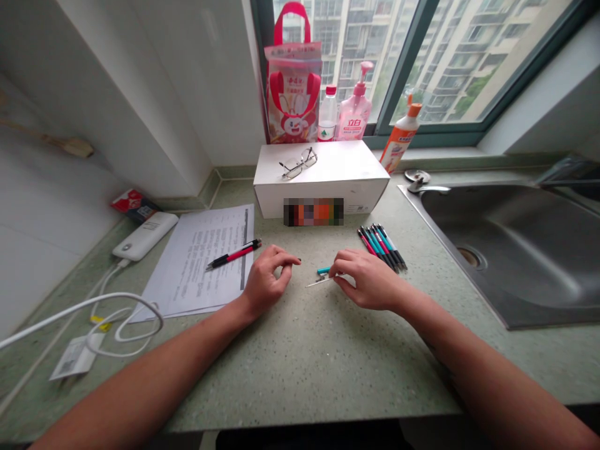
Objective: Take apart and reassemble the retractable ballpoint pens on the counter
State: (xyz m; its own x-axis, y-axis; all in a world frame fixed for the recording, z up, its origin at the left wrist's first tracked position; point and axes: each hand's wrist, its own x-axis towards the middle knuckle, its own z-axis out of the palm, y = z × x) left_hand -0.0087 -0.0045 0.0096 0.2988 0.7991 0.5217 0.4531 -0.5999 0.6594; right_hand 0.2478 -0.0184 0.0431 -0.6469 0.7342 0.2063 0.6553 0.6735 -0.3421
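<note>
My left hand (267,278) rests on the green speckled counter (304,356), its thumb and forefinger pinched on a small black pen part (298,260). My right hand (365,278) lies a little to the right, fingers closed on a thin white pen refill (317,282) that points left. A small teal pen piece (323,270) lies on the counter just beside those fingertips. Several red, teal and black pens (382,247) lie in a bunch just beyond my right hand. A red and black pen (233,255) lies on a printed sheet (201,262) to the left.
A white box (323,181) with glasses (298,164) on it stands behind the hands. A steel sink (510,250) fills the right side. A power bank (144,236) and white cable (112,312) lie at the left. A red bag (293,87) and bottles (355,109) stand by the window.
</note>
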